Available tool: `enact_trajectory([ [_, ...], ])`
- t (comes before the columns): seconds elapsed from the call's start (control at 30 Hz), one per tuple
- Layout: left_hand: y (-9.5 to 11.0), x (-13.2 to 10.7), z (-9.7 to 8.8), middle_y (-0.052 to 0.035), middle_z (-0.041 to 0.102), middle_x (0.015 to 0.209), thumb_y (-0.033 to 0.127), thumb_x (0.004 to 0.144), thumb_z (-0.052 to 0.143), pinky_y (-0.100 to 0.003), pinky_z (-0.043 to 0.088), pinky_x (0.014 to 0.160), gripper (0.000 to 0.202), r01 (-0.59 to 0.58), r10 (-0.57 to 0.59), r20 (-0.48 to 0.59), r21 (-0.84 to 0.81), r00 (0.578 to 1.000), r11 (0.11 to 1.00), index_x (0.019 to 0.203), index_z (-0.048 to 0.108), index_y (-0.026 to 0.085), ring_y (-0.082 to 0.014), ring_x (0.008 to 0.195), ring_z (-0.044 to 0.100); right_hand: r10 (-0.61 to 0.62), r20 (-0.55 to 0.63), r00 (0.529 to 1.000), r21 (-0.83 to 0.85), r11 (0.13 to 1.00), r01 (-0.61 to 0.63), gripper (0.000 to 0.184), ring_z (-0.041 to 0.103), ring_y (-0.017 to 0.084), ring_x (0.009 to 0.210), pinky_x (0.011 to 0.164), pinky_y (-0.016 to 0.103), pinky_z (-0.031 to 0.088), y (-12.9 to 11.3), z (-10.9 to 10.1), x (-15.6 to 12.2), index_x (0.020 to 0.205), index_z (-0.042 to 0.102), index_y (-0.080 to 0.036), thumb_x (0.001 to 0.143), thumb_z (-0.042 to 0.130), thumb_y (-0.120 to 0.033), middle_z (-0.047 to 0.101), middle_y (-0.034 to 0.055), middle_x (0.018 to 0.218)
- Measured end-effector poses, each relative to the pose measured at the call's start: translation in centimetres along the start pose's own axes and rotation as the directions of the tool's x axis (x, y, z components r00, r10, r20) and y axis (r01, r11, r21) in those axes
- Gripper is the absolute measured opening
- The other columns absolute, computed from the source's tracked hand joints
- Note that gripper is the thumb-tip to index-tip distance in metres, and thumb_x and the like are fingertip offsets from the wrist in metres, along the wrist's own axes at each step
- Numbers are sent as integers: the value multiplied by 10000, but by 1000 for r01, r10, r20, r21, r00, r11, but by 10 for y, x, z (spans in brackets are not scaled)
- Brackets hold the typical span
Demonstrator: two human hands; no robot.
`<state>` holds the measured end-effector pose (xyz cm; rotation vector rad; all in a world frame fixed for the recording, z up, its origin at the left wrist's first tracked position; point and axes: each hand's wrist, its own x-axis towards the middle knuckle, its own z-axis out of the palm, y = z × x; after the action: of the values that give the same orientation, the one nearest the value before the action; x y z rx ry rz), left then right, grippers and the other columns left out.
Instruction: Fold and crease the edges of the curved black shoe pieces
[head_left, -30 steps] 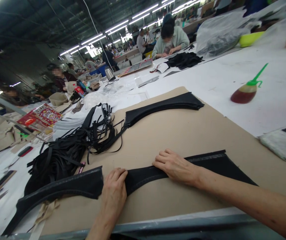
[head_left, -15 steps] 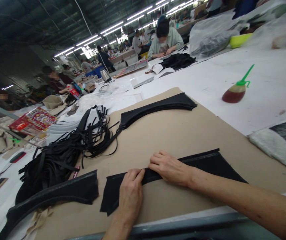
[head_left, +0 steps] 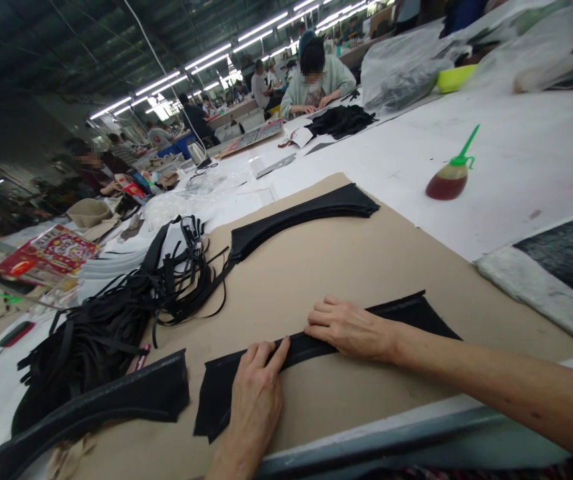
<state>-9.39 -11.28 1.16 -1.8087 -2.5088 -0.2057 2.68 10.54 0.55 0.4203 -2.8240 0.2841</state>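
A long black curved panel (head_left: pixel 316 345), of fabric or thin leather, lies on the tan board (head_left: pixel 286 260) close to the front edge. My left hand (head_left: pixel 259 387) grips its long upper edge left of the middle, thumb and fingers on the material. Farther right along that edge, my right hand (head_left: pixel 346 328) has its fingers curled down onto the panel. The fingertips of both hands are partly hidden. To the left rests another black panel (head_left: pixel 151 393) with a greyish band along its edge. Behind, a stack of similar black panels (head_left: pixel 306 217) sits on the board.
A tangled heap of black strips (head_left: pixel 101 340) lies left. On the white table (head_left: pixel 391 167), a squeeze bottle (head_left: pixel 449 181) with a green nozzle holds dark red liquid. A grey-black pad (head_left: pixel 566 260) is at right. Across the table sits a co-worker (head_left: pixel 316 80) beside black pieces (head_left: pixel 341 121).
My left hand's thumb and index finger have spread a little apart. My right hand has moved slightly away from my left along the edge. The whole view has shifted a little.
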Motion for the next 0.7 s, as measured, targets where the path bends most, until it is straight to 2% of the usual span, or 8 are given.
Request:
enact_trajectory([
  [0.3, -2, 0, -3, -49, 600, 986, 58, 881, 456, -358, 501, 795, 525, -99, 101, -4, 139, 995, 985, 1354, 503, 281, -200, 886, 547, 21, 10, 1000, -45, 999, -20, 161, 474, 174, 800, 710, 325, 309, 3, -6, -16, 941, 623, -161, 959, 463, -158, 590, 40, 880],
  [0.4, -2, 0, 1, -73, 590, 1123, 55, 874, 454, -378, 499, 840, 500, -119, 132, -65, 166, 989, 979, 1318, 536, 268, -226, 993, 550, 19, 8, 1000, -46, 999, -18, 170, 469, 175, 804, 714, 325, 314, 3, -7, -19, 975, 621, -163, 969, 451, -165, 585, 36, 886],
  [0.5, -3, 2, 7, -97, 569, 1240, 46, 881, 418, -402, 481, 904, 451, -183, 204, -115, 169, 972, 968, 1285, 551, 197, -248, 1092, 530, 24, 2, 1000, -40, 999, -24, 151, 466, 176, 809, 708, 326, 310, 2, -6, -21, 987, 612, -163, 964, 463, -165, 580, 38, 899],
  [0.6, -1, 7, 6, -97, 620, 1126, 66, 910, 395, -365, 482, 880, 396, -242, 252, -83, 119, 964, 963, 1273, 536, 138, -216, 998, 565, 32, -2, 999, -43, 999, -32, 124, 461, 180, 806, 699, 328, 301, 1, -6, -22, 986, 604, -164, 953, 485, -165, 578, 41, 903],
  [0.7, 5, 13, 0, -76, 628, 1031, 104, 929, 423, -349, 485, 821, 406, -244, 250, -30, 134, 968, 960, 1324, 497, 166, -202, 914, 574, 21, -4, 1000, -48, 999, -22, 113, 460, 178, 807, 700, 325, 296, 4, -7, -23, 967, 599, -170, 958, 486, -166, 578, 31, 896],
])
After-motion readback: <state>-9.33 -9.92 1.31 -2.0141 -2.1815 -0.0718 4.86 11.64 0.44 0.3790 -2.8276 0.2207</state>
